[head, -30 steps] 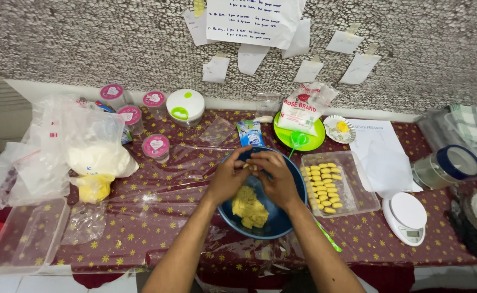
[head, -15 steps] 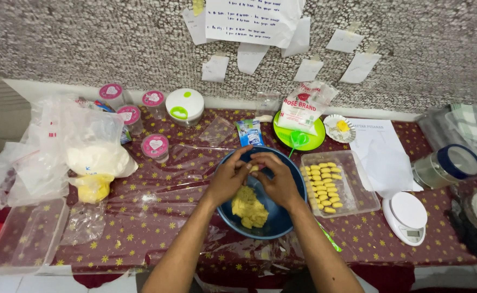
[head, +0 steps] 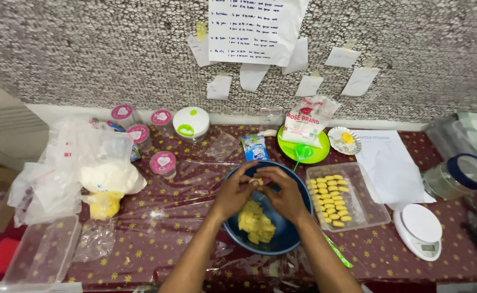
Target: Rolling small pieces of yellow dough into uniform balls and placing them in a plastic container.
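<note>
1. Speckled wall with paper notes backs a star-patterned worktop [head: 195,217].
2. Clear bags [head: 94,173] hold white and yellow powder.
3. Left hand [head: 233,192] and right hand [head: 287,195] pinch a small dough piece [head: 258,182] together above the blue bowl [head: 298,239] of yellow dough.
4. Clear tray [head: 366,209] holds rows of shaped yellow pieces.

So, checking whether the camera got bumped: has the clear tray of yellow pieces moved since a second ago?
No. The clear tray sits just right of the blue bowl, below the green plate, as before.
</note>
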